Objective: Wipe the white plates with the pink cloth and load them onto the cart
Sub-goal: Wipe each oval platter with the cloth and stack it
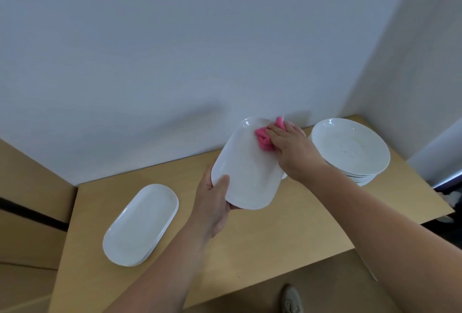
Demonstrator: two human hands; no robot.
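Observation:
My left hand [213, 201] grips the near end of a white oval plate [246, 175], held tilted above the wooden table [262, 232]. My right hand [291, 149] presses a crumpled pink cloth [263, 137] against the plate's far end. Flat on the table at the left lies a small stack of white oval plates [141, 224]. A stack of several round white plates [350, 149] stands at the back right. No cart is in view.
A pale wall rises right behind the table and on the right. The table's front edge runs across the bottom, with a shoe [291, 299] on the floor below it. Wooden panels stand to the left.

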